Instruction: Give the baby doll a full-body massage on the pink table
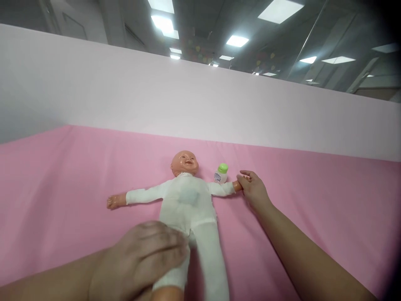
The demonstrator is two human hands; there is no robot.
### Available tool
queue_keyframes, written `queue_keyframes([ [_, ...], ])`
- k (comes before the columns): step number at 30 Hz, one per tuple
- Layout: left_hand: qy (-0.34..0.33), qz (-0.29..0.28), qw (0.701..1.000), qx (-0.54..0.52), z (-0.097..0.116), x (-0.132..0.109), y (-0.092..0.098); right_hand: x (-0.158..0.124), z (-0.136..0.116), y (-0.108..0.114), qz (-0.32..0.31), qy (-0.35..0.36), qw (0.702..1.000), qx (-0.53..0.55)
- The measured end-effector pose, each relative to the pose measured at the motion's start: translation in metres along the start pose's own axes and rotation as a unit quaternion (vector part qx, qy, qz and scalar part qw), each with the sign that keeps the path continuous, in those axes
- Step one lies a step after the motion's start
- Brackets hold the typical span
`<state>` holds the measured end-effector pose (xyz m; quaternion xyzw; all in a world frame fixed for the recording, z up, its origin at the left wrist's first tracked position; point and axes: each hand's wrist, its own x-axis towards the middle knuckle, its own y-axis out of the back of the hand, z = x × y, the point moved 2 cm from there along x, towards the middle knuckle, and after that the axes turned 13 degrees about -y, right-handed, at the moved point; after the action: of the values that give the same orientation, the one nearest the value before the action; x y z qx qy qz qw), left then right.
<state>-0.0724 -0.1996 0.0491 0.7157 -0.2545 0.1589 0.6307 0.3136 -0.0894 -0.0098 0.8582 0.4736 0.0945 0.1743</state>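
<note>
A baby doll (188,209) with a soft white cloth body lies on its back, arms stretched out to both sides. My left hand (156,251), slightly blurred, lies across the doll's thigh on the left of the picture, its fingers together and curved over the leg. Its thumb is mostly hidden. With my right hand (254,190) I pinch the doll's small hand at the end of the arm on the right. Just above that arm stands a small clear bottle (220,175) with a green cap and a printed label. The doll's feet are out of the picture.
A pink cover (94,167) spreads under the doll, with some folds on the right. Behind it rises a plain white panel (188,100). Above the panel, a glass surface (200,25) shows bright ceiling lights.
</note>
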Motion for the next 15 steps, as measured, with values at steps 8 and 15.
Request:
queue_keyframes([
  [8, -0.014, 0.019, 1.0, 0.0, 0.001, 0.007, 0.0, 0.006, 0.009, -0.003, -0.075, -0.091, 0.992, -0.043],
  [15, 0.14, 0.08, 0.986, 0.033, -0.019, -0.02, -0.01, 0.0, 0.007, -0.012, -0.051, -0.039, 0.994, 0.09],
])
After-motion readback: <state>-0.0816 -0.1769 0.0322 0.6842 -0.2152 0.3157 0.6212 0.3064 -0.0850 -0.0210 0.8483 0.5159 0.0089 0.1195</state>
